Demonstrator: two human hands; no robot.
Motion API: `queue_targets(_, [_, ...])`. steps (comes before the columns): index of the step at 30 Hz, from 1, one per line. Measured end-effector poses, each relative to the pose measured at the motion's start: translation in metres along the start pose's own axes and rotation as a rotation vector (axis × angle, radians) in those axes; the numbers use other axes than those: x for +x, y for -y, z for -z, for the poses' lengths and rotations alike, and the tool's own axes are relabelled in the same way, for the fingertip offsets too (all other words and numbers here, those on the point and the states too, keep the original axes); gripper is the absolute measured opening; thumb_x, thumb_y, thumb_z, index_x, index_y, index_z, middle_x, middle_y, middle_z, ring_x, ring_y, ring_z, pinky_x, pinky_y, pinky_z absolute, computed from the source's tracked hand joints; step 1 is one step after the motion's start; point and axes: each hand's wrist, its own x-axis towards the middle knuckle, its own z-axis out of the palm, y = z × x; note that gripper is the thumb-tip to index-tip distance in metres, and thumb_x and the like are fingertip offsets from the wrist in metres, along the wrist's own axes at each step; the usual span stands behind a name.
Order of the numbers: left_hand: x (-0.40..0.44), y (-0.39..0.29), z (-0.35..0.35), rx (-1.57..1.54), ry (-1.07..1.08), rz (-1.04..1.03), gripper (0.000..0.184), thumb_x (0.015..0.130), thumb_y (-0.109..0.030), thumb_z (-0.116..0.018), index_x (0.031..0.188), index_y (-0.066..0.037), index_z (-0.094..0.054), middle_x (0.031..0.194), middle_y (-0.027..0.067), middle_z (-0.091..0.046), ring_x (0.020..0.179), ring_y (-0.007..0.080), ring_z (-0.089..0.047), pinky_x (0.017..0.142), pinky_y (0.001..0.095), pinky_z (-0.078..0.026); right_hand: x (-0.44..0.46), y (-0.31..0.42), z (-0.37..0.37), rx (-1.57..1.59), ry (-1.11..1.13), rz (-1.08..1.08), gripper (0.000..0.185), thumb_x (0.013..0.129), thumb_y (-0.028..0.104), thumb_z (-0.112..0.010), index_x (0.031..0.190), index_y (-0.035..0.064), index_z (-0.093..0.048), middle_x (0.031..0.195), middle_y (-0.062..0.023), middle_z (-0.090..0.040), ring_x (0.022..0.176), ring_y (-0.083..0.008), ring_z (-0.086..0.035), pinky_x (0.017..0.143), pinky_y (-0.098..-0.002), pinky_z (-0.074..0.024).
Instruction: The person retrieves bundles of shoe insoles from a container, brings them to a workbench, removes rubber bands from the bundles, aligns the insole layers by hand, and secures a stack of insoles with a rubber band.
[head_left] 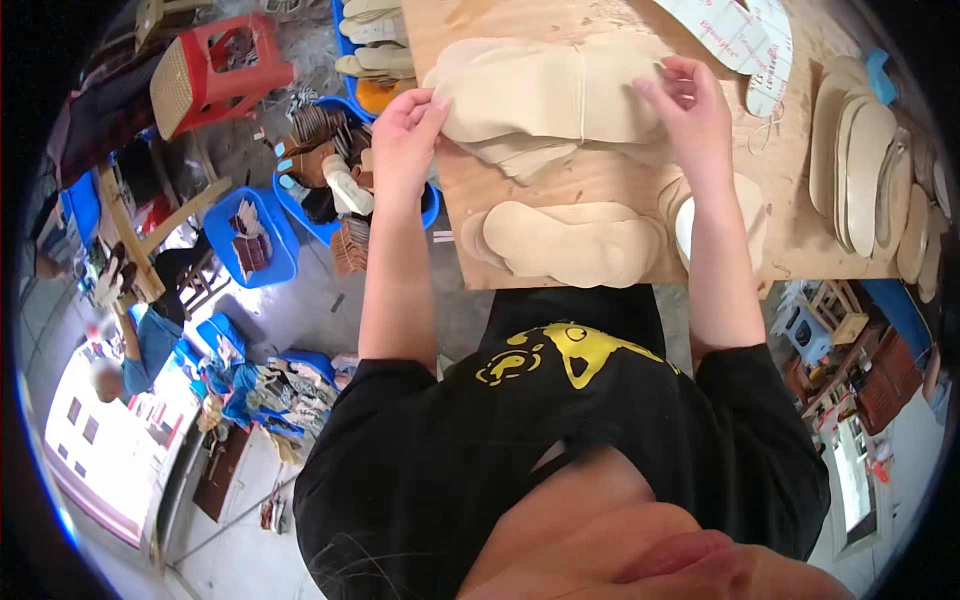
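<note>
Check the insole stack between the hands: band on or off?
On: a thin pale band crosses the top of the insole stack; the underside is hidden.

We see a grey floor around the wooden table, with a red plastic stool at left and a blue stool at right. Daylight glares through a large opening at lower left.

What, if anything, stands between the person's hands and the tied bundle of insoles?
Nothing visible does. The left hand and right hand are at opposite ends of the bundle; its thin tie crosses between them, clear of the fingers.
</note>
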Motion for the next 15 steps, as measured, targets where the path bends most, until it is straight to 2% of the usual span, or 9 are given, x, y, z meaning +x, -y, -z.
queue_targets(2, [-0.005, -0.007, -0.003, -0.07, 0.0, 0.0, 0.015, 0.088, -0.012, -0.067, 0.099, -0.002, -0.064, 0.081, -0.0014, -0.068, 0.064, 0.0013, -0.056, 0.058, 0.0159, -0.04, -0.025, 0.028, -0.01, -0.235, -0.059, 0.154, 0.043, 0.078, 0.022, -0.076, 0.112, 0.002, -0.058, 0.104, -0.0081, -0.058, 0.091, -0.0211, -0.056, 0.082, -0.0322, -0.0483])
queue_targets(3, [-0.007, -0.011, -0.003, -0.122, -0.019, 0.001, 0.018, 0.085, -0.007, -0.071, 0.1, -0.001, -0.063, 0.083, 0.0028, -0.069, 0.064, 0.0053, -0.059, 0.056, 0.0184, -0.045, -0.029, 0.033, -0.015, -0.221, -0.039, 0.255, 0.044, 0.075, 0.021, -0.077, 0.112, 0.0057, -0.059, 0.109, -0.0099, -0.055, 0.097, -0.0236, -0.053, 0.087, -0.0357, -0.0464])
queue_targets(6, [-0.019, -0.027, -0.013, -0.109, 0.04, -0.084, 0.015, 0.085, -0.008, -0.071, 0.096, -0.001, -0.065, 0.083, 0.0031, -0.07, 0.071, 0.0041, -0.062, 0.06, 0.0173, -0.045, -0.051, 0.073, -0.035, 0.083, 0.242, 0.423, 0.044, 0.074, 0.02, -0.077, 0.112, 0.0067, -0.059, 0.11, -0.0087, -0.055, 0.1, -0.0247, -0.054, 0.09, -0.0364, -0.0455])
queue_targets(7, [-0.024, -0.035, -0.015, -0.105, 0.084, -0.075, 0.018, 0.082, -0.004, -0.072, 0.098, 0.002, -0.065, 0.087, 0.006, -0.07, 0.077, 0.0076, -0.064, 0.065, 0.0196, -0.049, -0.054, 0.076, -0.043, 0.068, 0.262, 0.46, 0.044, 0.074, 0.019, -0.077, 0.112, 0.0067, -0.061, 0.11, -0.0083, -0.056, 0.101, -0.0245, -0.055, 0.089, -0.0358, -0.046])
queue_targets(9, [-0.031, -0.044, -0.023, -0.174, 0.178, -0.121, 0.021, 0.082, -0.002, -0.073, 0.1, 0.004, -0.065, 0.09, 0.0075, -0.07, 0.08, 0.01, -0.066, 0.07, 0.0212, -0.052, -0.059, 0.076, -0.054, 0.034, 0.297, 0.531, 0.043, 0.073, 0.018, -0.078, 0.112, 0.0066, -0.063, 0.111, -0.0075, -0.058, 0.102, -0.0241, -0.056, 0.088, -0.0346, -0.0471])
queue_targets(11, [-0.039, -0.052, -0.032, -0.214, 0.21, -0.137, 0.025, 0.08, 0.0, -0.073, 0.103, 0.006, -0.065, 0.095, 0.0103, -0.07, 0.087, 0.0142, -0.067, 0.077, 0.0246, -0.054, -0.059, 0.074, -0.05, 0.036, 0.26, 0.514, 0.041, 0.074, 0.017, -0.077, 0.113, 0.0065, -0.065, 0.112, -0.0076, -0.061, 0.102, -0.0234, -0.059, 0.087, -0.0331, -0.0485])
queue_targets(15, [-0.046, -0.064, -0.051, -0.141, 0.277, -0.197, 0.03, 0.082, 0.004, -0.07, 0.111, 0.006, -0.063, 0.097, 0.012, -0.07, 0.089, 0.0154, -0.067, 0.081, 0.0264, -0.054, -0.066, 0.083, -0.034, 0.17, 0.252, 0.432, 0.035, 0.078, 0.014, -0.075, 0.111, 0.0042, -0.068, 0.109, -0.01, -0.067, 0.098, -0.0209, -0.064, 0.084, -0.0303, -0.0512])
